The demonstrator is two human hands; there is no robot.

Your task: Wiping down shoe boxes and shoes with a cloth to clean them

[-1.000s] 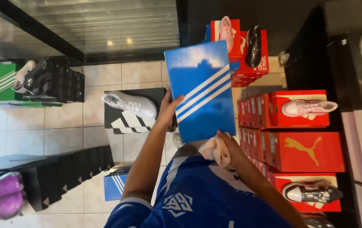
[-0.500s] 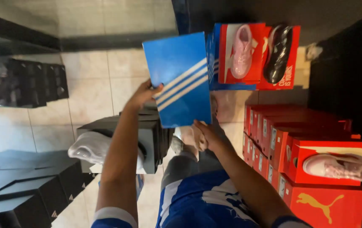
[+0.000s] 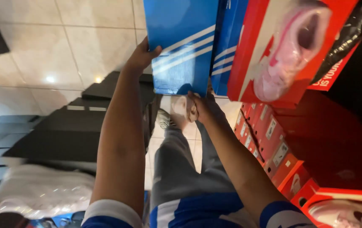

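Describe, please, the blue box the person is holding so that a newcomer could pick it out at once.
Start from the stack of red shoe boxes on the right and look up and left. The blue box with white diagonal stripes is the one gripped by the left hand at its side and the right hand underneath, unlike the neighbouring blue box nobody touches.

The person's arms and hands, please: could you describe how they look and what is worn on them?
Both forearms are bare from short sleeves to fingers. The left hand and right hand wear no gloves; no rings, watch or bracelets show. The left sleeve is white-edged over dark blue; the right sleeve is blue with a white mark.
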